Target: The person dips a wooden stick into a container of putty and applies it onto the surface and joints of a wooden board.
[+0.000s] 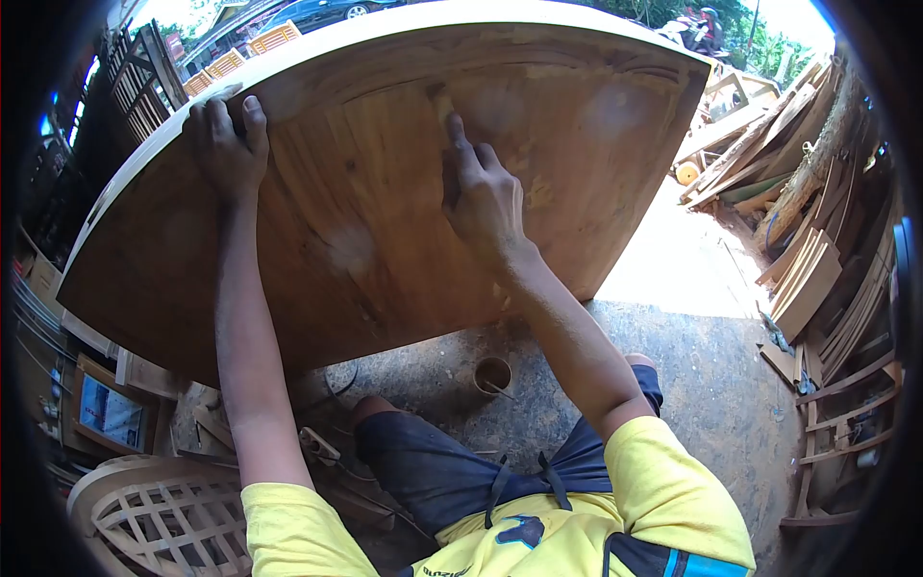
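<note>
A large wooden panel with a curved upper edge stands tilted in front of me, its brown face marked by several pale patches. At its upper left edge, my left hand grips the rim, fingers over the top. My right hand presses against the upper middle of the face, index finger stretched along the wood and the other fingers curled. Something small and dark seems to sit under that hand, but I cannot make out what it is. Below the panel, a small round bowl with a thin stick in it stands on the floor.
Stacked planks and offcuts line the right side. A woven-pattern wooden piece lies at lower left, near a framed pane. Slatted wooden furniture and a parked car show beyond the panel.
</note>
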`<action>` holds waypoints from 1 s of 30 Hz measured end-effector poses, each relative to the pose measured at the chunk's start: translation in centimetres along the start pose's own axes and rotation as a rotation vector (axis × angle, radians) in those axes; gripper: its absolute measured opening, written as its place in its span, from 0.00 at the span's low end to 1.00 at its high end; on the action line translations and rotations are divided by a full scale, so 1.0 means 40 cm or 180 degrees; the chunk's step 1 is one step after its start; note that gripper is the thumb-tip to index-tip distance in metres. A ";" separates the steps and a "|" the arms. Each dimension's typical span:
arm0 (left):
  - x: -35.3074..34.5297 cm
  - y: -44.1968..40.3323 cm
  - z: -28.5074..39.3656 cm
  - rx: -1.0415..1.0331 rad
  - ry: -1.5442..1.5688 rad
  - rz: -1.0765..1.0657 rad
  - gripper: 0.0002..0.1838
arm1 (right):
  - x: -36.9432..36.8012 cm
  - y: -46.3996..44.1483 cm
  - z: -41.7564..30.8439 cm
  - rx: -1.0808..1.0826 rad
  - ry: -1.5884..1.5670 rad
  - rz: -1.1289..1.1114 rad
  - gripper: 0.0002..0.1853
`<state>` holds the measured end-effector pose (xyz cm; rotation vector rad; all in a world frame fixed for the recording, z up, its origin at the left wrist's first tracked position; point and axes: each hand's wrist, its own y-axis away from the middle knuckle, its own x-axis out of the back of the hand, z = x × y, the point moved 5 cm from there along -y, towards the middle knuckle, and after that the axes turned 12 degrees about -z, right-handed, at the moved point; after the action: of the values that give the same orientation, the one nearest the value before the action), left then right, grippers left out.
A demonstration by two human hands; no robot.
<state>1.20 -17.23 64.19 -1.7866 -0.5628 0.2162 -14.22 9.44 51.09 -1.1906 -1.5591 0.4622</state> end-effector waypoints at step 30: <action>0.004 -0.004 0.015 0.0006 0.0011 0.0094 0.22 | 0.122 -0.011 0.133 -0.0211 0.0330 0.0214 0.26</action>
<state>1.04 -16.61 64.17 -1.7939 -0.5340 0.2338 -18.81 14.95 52.02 -1.3009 -1.4586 0.3890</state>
